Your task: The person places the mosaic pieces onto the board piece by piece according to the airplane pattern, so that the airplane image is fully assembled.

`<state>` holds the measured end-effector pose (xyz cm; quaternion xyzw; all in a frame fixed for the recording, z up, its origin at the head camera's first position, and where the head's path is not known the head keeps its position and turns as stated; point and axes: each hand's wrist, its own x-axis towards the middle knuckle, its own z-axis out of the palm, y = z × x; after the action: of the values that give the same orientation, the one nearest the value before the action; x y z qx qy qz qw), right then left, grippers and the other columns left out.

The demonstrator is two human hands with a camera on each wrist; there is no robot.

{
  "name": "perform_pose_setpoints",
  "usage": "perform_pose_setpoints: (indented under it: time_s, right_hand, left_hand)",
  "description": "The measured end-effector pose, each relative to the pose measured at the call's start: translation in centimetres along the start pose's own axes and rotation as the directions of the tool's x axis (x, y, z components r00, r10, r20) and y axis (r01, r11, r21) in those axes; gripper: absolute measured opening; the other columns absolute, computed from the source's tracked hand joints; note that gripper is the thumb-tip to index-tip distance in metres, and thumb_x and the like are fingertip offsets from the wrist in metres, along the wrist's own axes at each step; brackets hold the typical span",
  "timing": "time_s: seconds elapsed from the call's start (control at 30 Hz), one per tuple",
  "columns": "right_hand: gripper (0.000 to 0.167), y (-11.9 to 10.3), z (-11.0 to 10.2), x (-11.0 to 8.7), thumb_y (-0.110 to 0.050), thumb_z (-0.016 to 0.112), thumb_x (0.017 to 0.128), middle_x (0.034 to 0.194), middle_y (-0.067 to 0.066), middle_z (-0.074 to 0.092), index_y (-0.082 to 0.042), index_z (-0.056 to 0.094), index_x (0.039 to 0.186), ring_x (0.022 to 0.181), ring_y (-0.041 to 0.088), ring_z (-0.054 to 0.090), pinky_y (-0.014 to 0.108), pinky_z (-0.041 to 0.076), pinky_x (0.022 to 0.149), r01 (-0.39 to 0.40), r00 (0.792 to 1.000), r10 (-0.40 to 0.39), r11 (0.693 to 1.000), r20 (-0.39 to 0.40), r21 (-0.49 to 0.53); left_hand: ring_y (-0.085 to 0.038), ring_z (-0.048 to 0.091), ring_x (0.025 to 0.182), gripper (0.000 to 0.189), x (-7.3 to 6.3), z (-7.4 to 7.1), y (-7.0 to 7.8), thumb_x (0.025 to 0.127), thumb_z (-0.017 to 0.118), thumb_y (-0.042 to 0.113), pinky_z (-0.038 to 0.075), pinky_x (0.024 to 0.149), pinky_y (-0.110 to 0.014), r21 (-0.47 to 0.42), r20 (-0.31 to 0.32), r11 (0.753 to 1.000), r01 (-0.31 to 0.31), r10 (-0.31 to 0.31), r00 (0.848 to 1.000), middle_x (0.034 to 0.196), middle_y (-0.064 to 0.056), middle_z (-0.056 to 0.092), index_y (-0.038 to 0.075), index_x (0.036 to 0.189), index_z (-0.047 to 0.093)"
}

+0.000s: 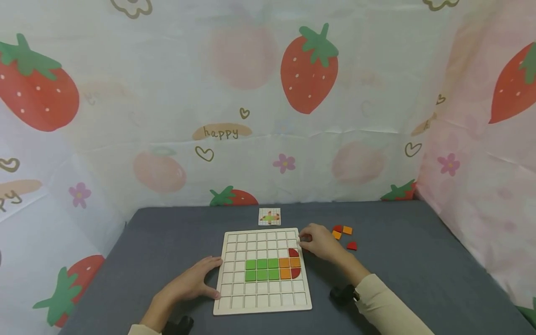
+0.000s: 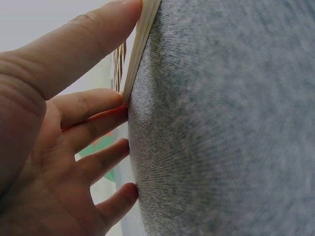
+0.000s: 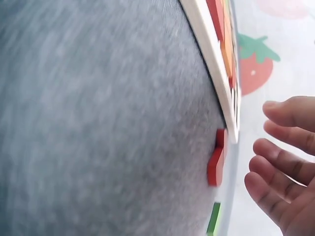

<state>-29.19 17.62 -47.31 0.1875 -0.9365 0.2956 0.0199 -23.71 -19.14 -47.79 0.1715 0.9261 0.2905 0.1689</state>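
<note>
A pale wooden grid board (image 1: pixel 262 300) lies on the grey table. Set into it are several green squares (image 1: pixel 261 269), three orange squares (image 1: pixel 284 268) and two red quarter-round pieces (image 1: pixel 293 252) at the right end. My left hand (image 1: pixel 188 281) rests at the board's left edge, thumb and fingers spread; the thumb touches the wooden rim in the left wrist view. At the upper right corner of the board is my right hand (image 1: pixel 320 243), its fingers loosely bent. In the right wrist view nothing shows between the right thumb (image 3: pixel 290 112) and fingers.
Right of the board lie loose red pieces (image 1: pixel 352 245) and orange squares (image 1: pixel 347 230). A small pattern card (image 1: pixel 269 223) sits behind the board. The right wrist view shows red pieces (image 3: pixel 215 168) and a green piece (image 3: pixel 214 219) beyond the board's corner. A strawberry-print cloth (image 1: pixel 234 177) hangs behind.
</note>
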Motion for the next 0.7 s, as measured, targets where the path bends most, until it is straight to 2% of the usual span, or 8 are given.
perform_pose_setpoints:
  time_s: [0.17, 0.37, 0.53, 0.7]
  right_hand:
    - [0.018, 0.7, -0.3, 0.0, -0.011, 0.071, 0.086, 0.094, 0.005, 0.063, -0.004, 0.073, 0.103, 0.084, 0.017, 0.06, 0.035, 0.053, 0.074, -0.064, 0.998, 0.064, 0.998, -0.018, -0.019]
    - [0.03, 1.5, -0.7, -0.2, -0.016, 0.073, 0.086, 0.101, 0.008, 0.063, -0.005, 0.07, 0.113, 0.092, 0.023, 0.063, 0.039, 0.054, 0.076, -0.135, 0.989, 0.131, 0.989, -0.061, -0.063]
    - [0.031, 2.1, -1.2, -0.2, -0.015, 0.074, 0.085, 0.101, 0.01, 0.064, -0.003, 0.07, 0.113, 0.091, 0.024, 0.064, 0.041, 0.054, 0.077, -0.143, 0.988, 0.134, 0.983, -0.074, -0.119]
    - [0.031, 2.7, -1.7, -0.3, -0.012, 0.073, 0.085, 0.103, 0.014, 0.064, 0.0, 0.069, 0.113, 0.094, 0.027, 0.063, 0.043, 0.054, 0.079, -0.148, 0.987, 0.139, 0.982, -0.077, -0.121]
  left_hand:
    - [-0.048, 0.028, 0.143, 0.093, -0.1, -0.1, 0.0, 0.066, 0.088, 0.028, 0.026, 0.112, -0.063, -0.013, 0.001, 1.0, -0.008, 0.008, 1.0, 0.15, -0.024, 0.041, -0.005, 0.142, 0.045]
    - [-0.049, 0.028, 0.142, 0.094, 0.0, -0.1, 0.1, 0.066, 0.088, 0.029, 0.026, 0.111, -0.063, -0.022, -0.003, 1.0, -0.019, 0.019, 1.0, 0.15, -0.025, 0.04, -0.005, 0.141, 0.045]
    - [-0.049, 0.028, 0.142, 0.092, -0.1, -0.2, 0.2, 0.066, 0.088, 0.026, 0.026, 0.111, -0.063, -0.019, -0.002, 1.0, -0.017, 0.017, 1.0, 0.149, -0.025, 0.041, -0.006, 0.141, 0.046]
    - [-0.048, 0.028, 0.142, 0.092, -0.1, -0.1, 0.2, 0.066, 0.089, 0.027, 0.027, 0.112, -0.062, -0.005, -0.008, 1.0, -0.008, 0.008, 1.0, 0.149, -0.024, 0.042, -0.005, 0.141, 0.046]
